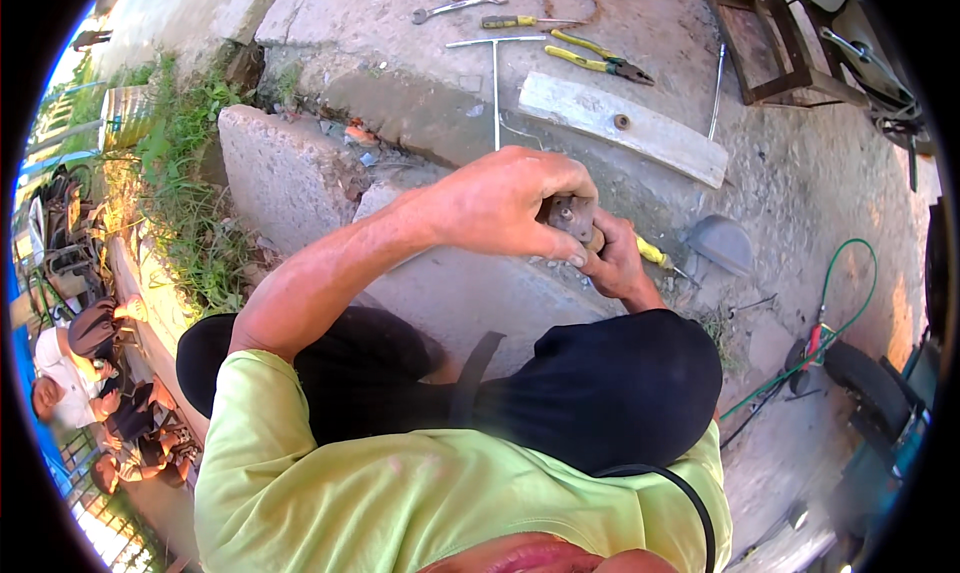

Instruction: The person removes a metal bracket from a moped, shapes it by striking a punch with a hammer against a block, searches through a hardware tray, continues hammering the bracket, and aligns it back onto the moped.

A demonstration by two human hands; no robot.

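Observation:
My left hand (510,201) curls round a small grey metal part (570,216) with a round stud on its face. My right hand (622,261) closes on the same part from the right, its thumb near my left fingertips. A brownish rounded end of the part shows between the two hands. Just beyond my right hand a yellow-handled screwdriver (655,254) points down to the right; whether the hand touches it I cannot tell. My fingers hide most of the metal part.
Ahead lie a wrench (460,6), another screwdriver (512,21), yellow-handled pliers (603,63), a T-handle tool (495,83) and a board (620,133) with a nut on it. A wooden stool (785,48) stands far right. People (75,373) sit at left.

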